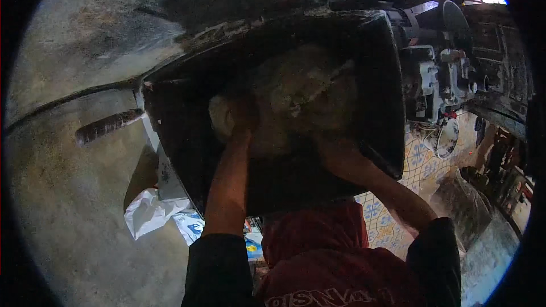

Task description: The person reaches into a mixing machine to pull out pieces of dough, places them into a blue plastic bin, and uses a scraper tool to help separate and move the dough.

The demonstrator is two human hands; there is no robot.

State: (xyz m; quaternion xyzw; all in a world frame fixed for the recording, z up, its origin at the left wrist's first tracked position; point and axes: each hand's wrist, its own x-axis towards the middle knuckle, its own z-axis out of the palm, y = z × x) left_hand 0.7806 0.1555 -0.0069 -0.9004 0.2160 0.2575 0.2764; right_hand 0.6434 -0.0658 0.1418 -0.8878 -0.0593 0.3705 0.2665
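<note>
Head view: white wrapper [149, 211] beside black bin [387, 79].

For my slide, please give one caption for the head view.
Both hands, left hand and right hand, press into a pale lump inside a dark bin.

Below my left forearm, a crumpled white bag [149, 211] lies on the concrete floor [74, 216], just off the near left corner of the dark bin. Right beside it sits a flat white package with blue print [192, 225], and a small yellow-and-blue packet [251, 247] shows next to my red shirt.
</note>
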